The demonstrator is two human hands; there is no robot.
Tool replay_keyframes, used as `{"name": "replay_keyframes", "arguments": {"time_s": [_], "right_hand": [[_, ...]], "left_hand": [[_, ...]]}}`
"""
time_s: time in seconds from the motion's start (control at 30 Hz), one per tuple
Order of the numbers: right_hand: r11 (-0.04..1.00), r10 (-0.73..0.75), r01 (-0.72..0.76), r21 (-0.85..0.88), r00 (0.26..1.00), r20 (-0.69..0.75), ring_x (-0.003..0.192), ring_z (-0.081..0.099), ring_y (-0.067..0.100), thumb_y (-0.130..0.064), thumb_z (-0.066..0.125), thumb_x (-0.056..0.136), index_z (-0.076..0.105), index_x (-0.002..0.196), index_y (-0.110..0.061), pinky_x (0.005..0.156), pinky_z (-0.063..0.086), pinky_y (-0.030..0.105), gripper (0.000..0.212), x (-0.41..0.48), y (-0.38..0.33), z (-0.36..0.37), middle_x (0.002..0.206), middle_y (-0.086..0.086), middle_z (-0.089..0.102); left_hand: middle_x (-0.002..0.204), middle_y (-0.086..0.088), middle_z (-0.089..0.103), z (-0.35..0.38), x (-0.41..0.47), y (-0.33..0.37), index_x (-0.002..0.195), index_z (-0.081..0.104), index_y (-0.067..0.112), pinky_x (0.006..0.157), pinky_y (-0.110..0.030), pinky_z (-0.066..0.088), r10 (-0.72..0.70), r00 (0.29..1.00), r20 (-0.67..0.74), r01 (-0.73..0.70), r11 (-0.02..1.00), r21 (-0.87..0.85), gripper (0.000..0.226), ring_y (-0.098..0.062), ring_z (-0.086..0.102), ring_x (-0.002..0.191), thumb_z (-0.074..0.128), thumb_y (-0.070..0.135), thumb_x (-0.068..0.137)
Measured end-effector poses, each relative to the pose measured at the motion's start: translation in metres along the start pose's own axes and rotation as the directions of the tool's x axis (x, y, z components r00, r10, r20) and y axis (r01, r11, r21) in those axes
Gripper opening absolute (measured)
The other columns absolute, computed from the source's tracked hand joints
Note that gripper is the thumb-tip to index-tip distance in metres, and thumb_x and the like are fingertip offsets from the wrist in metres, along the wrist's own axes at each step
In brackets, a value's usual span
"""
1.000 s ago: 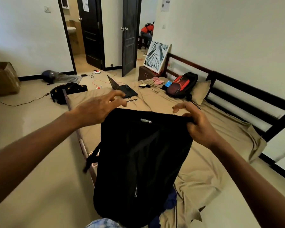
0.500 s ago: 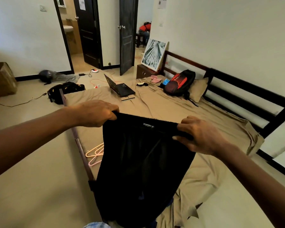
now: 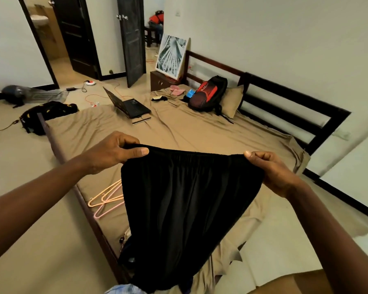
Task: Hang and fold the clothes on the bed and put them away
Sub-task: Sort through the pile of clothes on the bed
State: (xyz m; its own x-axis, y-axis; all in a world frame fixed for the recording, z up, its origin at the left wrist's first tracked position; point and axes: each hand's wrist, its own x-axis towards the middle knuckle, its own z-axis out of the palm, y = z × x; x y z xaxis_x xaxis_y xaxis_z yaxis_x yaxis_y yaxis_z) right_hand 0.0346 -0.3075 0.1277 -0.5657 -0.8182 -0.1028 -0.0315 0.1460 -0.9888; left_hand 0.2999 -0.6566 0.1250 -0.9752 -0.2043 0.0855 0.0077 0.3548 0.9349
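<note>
A black garment with an elastic waistband (image 3: pixel 185 200) hangs in front of me over the near end of the bed (image 3: pixel 179 132). My left hand (image 3: pixel 113 152) pinches the waistband's left end and my right hand (image 3: pixel 272 172) pinches its right end, stretching it wide. Two plastic hangers (image 3: pixel 105 198), one orange and one pink, lie on the tan sheet at the bed's left edge, partly hidden behind the garment. More clothing, including a light blue checked piece (image 3: pixel 123 290), shows below the garment at the bottom edge.
On the far half of the bed lie an open laptop (image 3: pixel 128 103), a red and black backpack (image 3: pixel 208 94) against a pillow (image 3: pixel 233 100), and small items. A black bag (image 3: pixel 47 113) and cables lie on the floor at left. Dark doors stand open beyond.
My hands have moved apart and lowered, stretching the waistband out wide. The view has shifted so the hangers on the sheet show more fully.
</note>
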Motion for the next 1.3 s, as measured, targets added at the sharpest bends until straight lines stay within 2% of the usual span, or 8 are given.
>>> {"name": "replay_keyframes", "arguments": {"time_s": [0.17, 0.27, 0.33, 0.5, 0.7, 0.9, 1.1, 1.3], "right_hand": [[0.96, 0.139, -0.163, 0.227, 0.983, 0.118, 0.076, 0.07, 0.018, -0.027, 0.061, 0.098, 0.077, 0.098, -0.008, 0.066, 0.058, 0.028, 0.025, -0.006, -0.013, -0.003, 0.086, 0.008, 0.072], [0.819, 0.313, -0.274, 0.505, 0.95, 0.007, 0.081, 0.077, 0.023, -0.021, 0.083, 0.076, 0.08, 0.094, -0.004, 0.068, 0.063, 0.033, 0.025, 0.015, 0.005, 0.013, 0.092, 0.014, 0.078], [0.707, 0.464, -0.298, 0.641, 0.88, -0.102, 0.07, 0.077, 0.026, -0.014, 0.093, 0.066, 0.074, 0.091, 0.001, 0.059, 0.063, 0.037, 0.035, 0.033, 0.032, 0.038, 0.083, 0.017, 0.077], [0.65, 0.59, -0.181, 0.738, 0.732, -0.341, 0.065, 0.067, 0.022, -0.013, 0.061, 0.101, 0.066, 0.109, -0.003, 0.053, 0.057, 0.031, 0.014, 0.047, 0.094, 0.114, 0.083, 0.011, 0.069], [0.732, 0.456, -0.015, 0.682, 0.753, -0.474, 0.075, 0.075, 0.024, -0.003, 0.071, 0.093, 0.071, 0.108, 0.005, 0.061, 0.059, 0.029, 0.017, 0.028, 0.104, 0.178, 0.093, 0.02, 0.076], [0.922, 0.255, -0.022, 0.387, 0.785, -0.564, 0.082, 0.077, 0.018, -0.002, 0.064, 0.099, 0.077, 0.102, -0.006, 0.071, 0.058, 0.024, 0.015, 0.02, 0.097, 0.174, 0.089, 0.011, 0.08], [0.945, 0.217, -0.043, 0.323, 0.823, -0.525, 0.096, 0.076, 0.025, -0.003, 0.056, 0.103, 0.076, 0.108, -0.005, 0.086, 0.06, 0.032, 0.021, 0.007, 0.106, 0.168, 0.1, 0.013, 0.079], [0.975, 0.195, -0.11, 0.194, 0.843, -0.502, 0.11, 0.072, 0.023, 0.0, 0.059, 0.101, 0.07, 0.12, -0.006, 0.105, 0.054, 0.049, 0.023, -0.011, 0.114, 0.15, 0.113, 0.009, 0.077]], "left_hand": [[0.057, 0.003, 0.043, -0.002, 0.021, -0.007, 0.073, 0.058, 0.01, 0.046, -0.016, 0.038, -0.25, 0.962, 0.106, 0.271, 0.905, -0.328, 0.027, -0.007, 0.041, 0.047, 0.073, 0.02, 0.094], [0.068, -0.006, 0.069, 0.017, 0.043, -0.021, 0.087, 0.069, 0.004, 0.055, -0.024, 0.059, -0.486, 0.874, 0.008, 0.394, 0.699, -0.597, 0.012, -0.015, 0.068, 0.058, 0.07, 0.013, 0.095], [0.073, -0.009, 0.074, 0.05, 0.059, -0.041, 0.086, 0.071, 0.006, 0.059, -0.027, 0.062, -0.658, 0.728, -0.191, 0.283, 0.543, -0.791, 0.006, -0.018, 0.073, 0.063, 0.073, 0.007, 0.092], [0.091, -0.01, 0.078, 0.134, 0.059, -0.087, 0.088, 0.076, 0.015, 0.091, -0.041, 0.061, -0.719, 0.485, -0.497, 0.114, 0.616, -0.779, 0.022, -0.024, 0.072, 0.087, 0.092, 0.019, 0.074], [0.081, 0.001, 0.08, 0.203, 0.034, -0.064, 0.093, 0.077, 0.014, 0.073, -0.026, 0.061, -0.478, 0.707, -0.522, 0.17, 0.83, -0.531, 0.01, -0.015, 0.077, 0.078, 0.082, 0.009, 0.086], [0.093, 0.009, 0.076, 0.212, 0.027, -0.071, 0.101, 0.079, 0.025, 0.078, -0.029, 0.061, -0.179, 0.787, -0.59, 0.084, 0.979, -0.184, 0.015, -0.007, 0.075, 0.084, 0.081, 0.017, 0.088], [0.105, 0.01, 0.067, 0.222, 0.022, -0.074, 0.107, 0.079, 0.018, 0.078, -0.028, 0.061, 0.034, 0.834, -0.551, -0.012, 0.999, 0.044, 0.016, -0.004, 0.071, 0.092, 0.077, 0.02, 0.091], [0.114, 0.014, 0.058, 0.22, 0.012, -0.077, 0.123, 0.076, 0.027, 0.092, -0.028, 0.053, 0.119, 0.947, -0.298, -0.059, 0.978, 0.202, 0.038, -0.003, 0.058, 0.111, 0.062, 0.028, 0.088]]}}
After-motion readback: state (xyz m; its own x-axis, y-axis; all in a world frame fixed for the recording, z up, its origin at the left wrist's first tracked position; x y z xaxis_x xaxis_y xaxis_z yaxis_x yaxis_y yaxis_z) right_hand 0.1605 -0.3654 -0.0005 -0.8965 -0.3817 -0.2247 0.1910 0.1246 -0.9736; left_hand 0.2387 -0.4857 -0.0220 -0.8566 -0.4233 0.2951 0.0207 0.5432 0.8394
